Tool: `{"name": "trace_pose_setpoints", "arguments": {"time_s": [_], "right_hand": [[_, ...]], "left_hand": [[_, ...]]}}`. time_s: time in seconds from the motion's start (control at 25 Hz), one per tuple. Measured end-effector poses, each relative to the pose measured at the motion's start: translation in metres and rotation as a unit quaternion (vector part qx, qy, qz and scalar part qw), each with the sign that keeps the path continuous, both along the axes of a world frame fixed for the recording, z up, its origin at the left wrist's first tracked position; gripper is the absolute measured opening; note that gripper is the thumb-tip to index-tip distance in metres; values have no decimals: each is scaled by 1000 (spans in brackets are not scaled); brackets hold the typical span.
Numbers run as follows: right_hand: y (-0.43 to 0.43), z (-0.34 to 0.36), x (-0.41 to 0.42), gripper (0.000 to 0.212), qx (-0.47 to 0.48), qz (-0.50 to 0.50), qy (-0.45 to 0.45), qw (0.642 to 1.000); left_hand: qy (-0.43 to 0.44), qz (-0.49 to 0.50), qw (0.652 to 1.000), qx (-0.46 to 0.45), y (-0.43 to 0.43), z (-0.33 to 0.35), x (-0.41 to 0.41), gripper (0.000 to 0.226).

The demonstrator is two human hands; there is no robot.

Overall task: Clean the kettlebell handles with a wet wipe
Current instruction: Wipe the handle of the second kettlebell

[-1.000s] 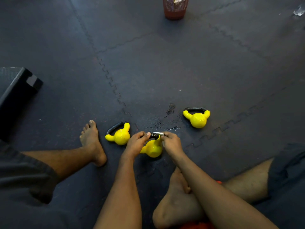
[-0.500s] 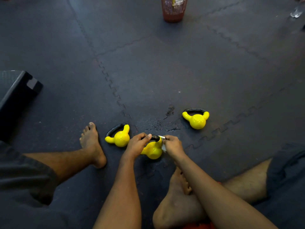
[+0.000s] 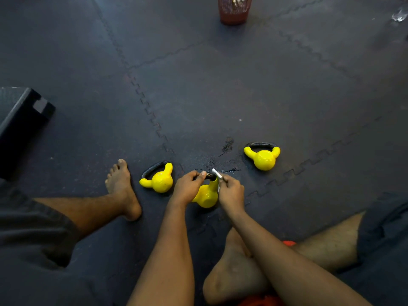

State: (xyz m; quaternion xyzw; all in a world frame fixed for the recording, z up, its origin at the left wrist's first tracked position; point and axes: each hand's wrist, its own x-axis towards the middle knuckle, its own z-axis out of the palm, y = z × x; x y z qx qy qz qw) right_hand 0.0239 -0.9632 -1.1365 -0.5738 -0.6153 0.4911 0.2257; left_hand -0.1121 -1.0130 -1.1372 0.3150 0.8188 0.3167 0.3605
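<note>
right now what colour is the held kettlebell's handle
Black handle on the yellow kettlebell, seen in the head view.

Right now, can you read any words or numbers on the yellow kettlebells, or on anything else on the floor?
No text can be read anywhere in this picture.
The left kettlebell, middle kettlebell and right kettlebell: plain yellow, no number or brand showing.
The wet wipe in the right hand: white, no print visible.
The red basket: contents too blurred to read.
</note>
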Motion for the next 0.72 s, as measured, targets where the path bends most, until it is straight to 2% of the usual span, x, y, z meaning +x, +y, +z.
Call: {"name": "trace_pose_setpoints", "arguments": {"time_s": [0.2, 0.32, 0.6, 0.72], "right_hand": [[-3, -6, 1, 28, -1, -15, -47, 999], [-9, -5, 0, 28, 21, -30, -15, 999], [-16, -13, -1, 28, 24, -7, -27, 999], [-25, -20, 2, 29, 20, 33, -57, 998]], "left_hand": [[-18, -7, 1000, -15, 9, 8, 3, 36], [-25, -9, 999, -18, 9, 10, 2, 37], [7, -11, 999, -44, 7, 5, 2, 40], [25, -18, 998, -50, 8, 5, 4, 38]]}}
